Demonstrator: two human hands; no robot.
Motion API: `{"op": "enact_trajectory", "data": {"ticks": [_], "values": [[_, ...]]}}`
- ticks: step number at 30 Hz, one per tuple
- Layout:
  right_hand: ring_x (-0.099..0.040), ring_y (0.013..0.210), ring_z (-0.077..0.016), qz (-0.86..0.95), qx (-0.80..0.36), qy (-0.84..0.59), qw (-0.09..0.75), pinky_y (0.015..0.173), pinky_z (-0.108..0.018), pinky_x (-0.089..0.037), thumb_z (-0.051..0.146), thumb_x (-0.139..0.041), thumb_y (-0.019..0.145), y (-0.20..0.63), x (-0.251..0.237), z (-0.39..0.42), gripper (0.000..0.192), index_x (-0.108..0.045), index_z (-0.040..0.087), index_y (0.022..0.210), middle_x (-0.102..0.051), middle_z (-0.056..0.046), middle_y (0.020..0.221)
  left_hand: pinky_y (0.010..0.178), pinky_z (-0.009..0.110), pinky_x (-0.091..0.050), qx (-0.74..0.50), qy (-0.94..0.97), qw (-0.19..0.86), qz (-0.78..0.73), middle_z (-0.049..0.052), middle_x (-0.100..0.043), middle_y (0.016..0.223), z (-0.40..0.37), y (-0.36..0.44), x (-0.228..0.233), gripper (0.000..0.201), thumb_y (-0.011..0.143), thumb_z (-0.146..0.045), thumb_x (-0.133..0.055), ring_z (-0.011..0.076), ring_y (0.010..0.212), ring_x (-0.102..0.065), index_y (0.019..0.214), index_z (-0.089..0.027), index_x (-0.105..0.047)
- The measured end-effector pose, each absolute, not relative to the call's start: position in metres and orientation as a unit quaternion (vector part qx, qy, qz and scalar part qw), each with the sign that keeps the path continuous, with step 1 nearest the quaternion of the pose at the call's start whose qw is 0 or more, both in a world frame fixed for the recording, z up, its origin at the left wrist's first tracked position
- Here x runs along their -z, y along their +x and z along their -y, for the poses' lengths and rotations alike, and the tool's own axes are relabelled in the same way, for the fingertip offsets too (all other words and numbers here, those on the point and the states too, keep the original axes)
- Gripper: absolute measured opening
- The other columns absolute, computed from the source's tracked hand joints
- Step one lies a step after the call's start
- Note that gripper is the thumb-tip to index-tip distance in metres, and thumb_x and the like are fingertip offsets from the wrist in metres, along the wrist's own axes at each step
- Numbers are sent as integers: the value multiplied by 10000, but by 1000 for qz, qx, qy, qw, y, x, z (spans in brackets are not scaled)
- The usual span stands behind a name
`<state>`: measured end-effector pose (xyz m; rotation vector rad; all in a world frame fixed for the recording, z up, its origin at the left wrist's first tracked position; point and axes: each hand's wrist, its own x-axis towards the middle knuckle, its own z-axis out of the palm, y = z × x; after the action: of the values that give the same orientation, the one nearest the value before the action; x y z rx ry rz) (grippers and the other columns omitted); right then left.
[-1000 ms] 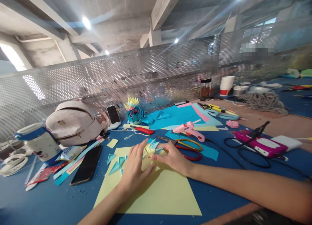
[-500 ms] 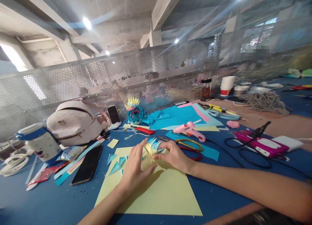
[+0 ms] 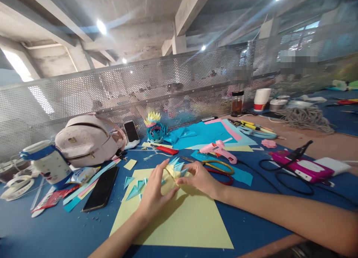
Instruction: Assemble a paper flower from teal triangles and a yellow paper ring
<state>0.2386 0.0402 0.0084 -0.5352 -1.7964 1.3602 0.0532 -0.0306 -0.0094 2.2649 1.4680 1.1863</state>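
A small spiky piece of folded paper (image 3: 175, 169), pale yellow and light blue, is held just above a pale yellow paper sheet (image 3: 184, 224). My right hand (image 3: 203, 179) pinches it from the right between thumb and fingers. From the left, my left hand (image 3: 156, 187) holds it with the fingertips, while its thumb lies lower and apart. Loose light-blue folded triangles (image 3: 133, 192) lie on the sheet left of the hands, partly covered by my left hand. Beyond my right hand are scissors (image 3: 220, 166) with yellow handles and a red-handled tool (image 3: 223, 179).
A pink glue gun (image 3: 218, 150), a red utility knife (image 3: 167, 150) and blue paper (image 3: 209, 133) lie farther back, near a blue-and-yellow paper model (image 3: 155, 129). On the left are a phone (image 3: 101, 191), backpack (image 3: 86, 140) and tumbler (image 3: 50, 166); a magenta power strip (image 3: 302, 168) is on the right.
The view has shifted very slightly. Both hands keep their places on the folded paper piece, and nothing on the table has moved.
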Motion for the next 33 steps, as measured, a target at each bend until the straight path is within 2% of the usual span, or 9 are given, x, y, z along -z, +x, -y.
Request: {"op": "enact_trajectory", "data": {"ticks": [7,16,19,24,27,31,33], "values": [[-630,684,-170,590,-688,-231,354,656,-283,-484,418,-895,528,239,-13,-35,423,-747,137,806,-715,-43,758,1080,452,-383,-407,751,95,-512,100,-461,1420,31,53,7,673,862,-291,-610,268,1323,-430,1441,-284,-268],[-617,719,-152,566,-725,-210,332,718,-273,-464,408,-902,515,237,-16,-34,400,-754,145,778,-698,-21,732,1063,381,-401,-421,743,89,-513,71,-497,1357,33,53,-1,582,889,-336,-586,232,1280,-462,1403,-289,-315],[-610,696,-142,571,-724,-213,325,703,-265,-460,416,-897,526,237,-14,-35,397,-750,139,770,-688,-15,696,1055,382,-407,-426,741,89,-511,76,-504,1339,33,54,-1,562,894,-346,-580,230,1259,-477,1392,-277,-328],[-621,717,-159,582,-716,-209,325,707,-290,-474,470,-881,536,237,-10,-38,463,-732,135,819,-695,-29,746,1067,419,-389,-432,743,101,-501,90,-489,1362,33,52,0,573,885,-359,-590,251,1283,-456,1390,-270,-335],[-619,719,-172,636,-659,-215,341,698,-301,-477,533,-836,592,238,-8,-43,475,-729,138,832,-693,-40,760,1066,429,-379,-453,730,124,-496,100,-517,1340,29,44,-4,486,925,-372,-523,247,1254,-487,1373,-257,-370],[-606,803,-201,781,-449,-199,385,768,-327,-476,568,-780,663,241,-9,-50,432,-730,152,767,-682,-59,797,998,413,-421,-539,644,114,-530,103,-595,1221,15,19,-14,359,988,-395,-361,232,1135,-573,1287,-226,-464],[-602,828,-212,823,-371,-183,389,783,-337,-475,566,-745,713,242,-10,-50,408,-729,161,762,-689,-67,800,948,389,-449,-554,620,97,-548,96,-629,1163,7,6,-15,340,972,-412,-396,233,1080,-600,1222,-212,-508]]}}
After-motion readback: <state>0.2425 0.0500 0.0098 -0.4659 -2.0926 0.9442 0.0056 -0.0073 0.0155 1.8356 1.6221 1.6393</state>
